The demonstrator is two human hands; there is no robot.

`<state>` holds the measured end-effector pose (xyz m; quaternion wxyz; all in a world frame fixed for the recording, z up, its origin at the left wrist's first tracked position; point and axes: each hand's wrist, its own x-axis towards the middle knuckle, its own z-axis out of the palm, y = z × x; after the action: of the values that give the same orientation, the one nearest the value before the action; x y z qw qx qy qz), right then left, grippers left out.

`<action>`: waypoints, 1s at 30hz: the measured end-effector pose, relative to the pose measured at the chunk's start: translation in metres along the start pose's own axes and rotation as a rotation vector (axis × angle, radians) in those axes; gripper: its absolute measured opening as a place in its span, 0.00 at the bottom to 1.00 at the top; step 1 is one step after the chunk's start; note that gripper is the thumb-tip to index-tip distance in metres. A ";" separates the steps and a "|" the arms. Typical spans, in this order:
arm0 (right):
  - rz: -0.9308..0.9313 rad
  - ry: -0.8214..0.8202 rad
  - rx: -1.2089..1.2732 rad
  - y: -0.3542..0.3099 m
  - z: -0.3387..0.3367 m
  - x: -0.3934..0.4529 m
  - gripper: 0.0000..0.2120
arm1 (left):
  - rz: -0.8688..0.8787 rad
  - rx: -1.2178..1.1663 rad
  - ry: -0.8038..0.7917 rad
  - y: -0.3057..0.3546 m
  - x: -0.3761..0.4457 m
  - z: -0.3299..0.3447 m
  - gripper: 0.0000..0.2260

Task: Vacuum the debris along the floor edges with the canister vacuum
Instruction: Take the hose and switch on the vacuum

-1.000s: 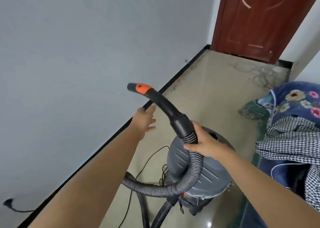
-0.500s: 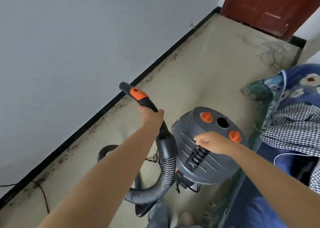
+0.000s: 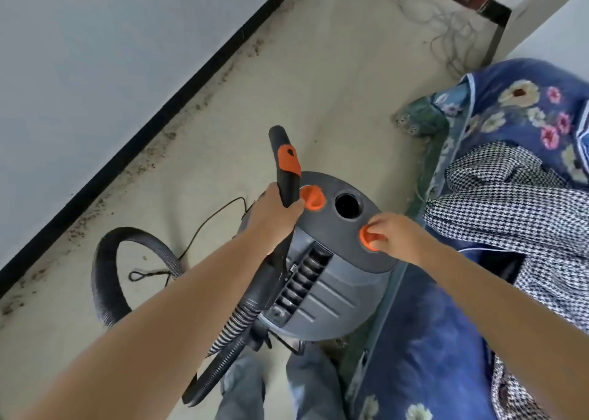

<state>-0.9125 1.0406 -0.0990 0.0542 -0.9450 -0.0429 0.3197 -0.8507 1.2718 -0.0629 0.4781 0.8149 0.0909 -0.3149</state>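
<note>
The right hand [image 3: 393,234] has moved from the canister vacuum's [image 3: 325,260] handle to pinch the orange knob [image 3: 366,239], likely switching on. The left hand [image 3: 271,215] keeps its grip clamped round the hose wand [image 3: 285,167], mid-frame. Debris [image 3: 143,167] waits along the baseboard.

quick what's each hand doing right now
Left hand: grips the hose handle.
Right hand: pinches the orange knob on the vacuum.

Bright, even daylight, soft shadows, wide-angle bending at edges, slight blur.
</note>
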 end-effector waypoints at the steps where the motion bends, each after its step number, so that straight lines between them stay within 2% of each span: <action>1: -0.049 -0.019 -0.032 0.007 0.000 0.000 0.19 | 0.021 0.035 -0.003 0.001 0.003 0.004 0.13; 4: -0.266 0.049 -0.115 0.020 0.006 0.001 0.18 | 0.072 0.100 -0.023 0.005 0.010 0.016 0.13; 8: -0.417 0.226 -0.129 0.030 0.014 0.010 0.19 | 0.084 0.157 -0.072 0.012 0.013 0.027 0.11; 14: -0.447 0.285 -0.118 0.030 0.014 0.012 0.19 | 0.016 0.001 -0.038 0.028 0.018 0.030 0.08; 17: -0.355 0.369 -0.101 0.024 0.008 0.012 0.15 | -0.071 -0.179 0.009 0.034 0.018 0.029 0.08; 19: -0.306 0.293 -0.073 0.017 0.005 0.009 0.11 | -0.109 -0.287 0.077 0.038 0.016 0.026 0.08; 22: -0.203 0.165 -0.055 0.013 0.003 0.008 0.13 | -0.142 -0.458 0.242 0.038 0.008 0.010 0.08; 24: -0.222 0.219 -0.005 0.003 -0.004 0.008 0.09 | -0.144 -0.614 0.350 0.036 -0.004 -0.009 0.07; 26: -0.258 0.287 0.111 -0.016 -0.010 0.011 0.16 | -0.149 -0.775 0.458 0.028 -0.019 -0.033 0.07; 30: -0.448 0.171 0.268 -0.100 -0.036 0.016 0.17 | -0.168 -0.970 0.679 -0.004 -0.061 -0.099 0.04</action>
<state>-0.8823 1.1386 -0.0669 0.2517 -0.9199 -0.2034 0.2216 -0.8583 1.3657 0.0052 0.7133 0.5488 0.4359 0.0037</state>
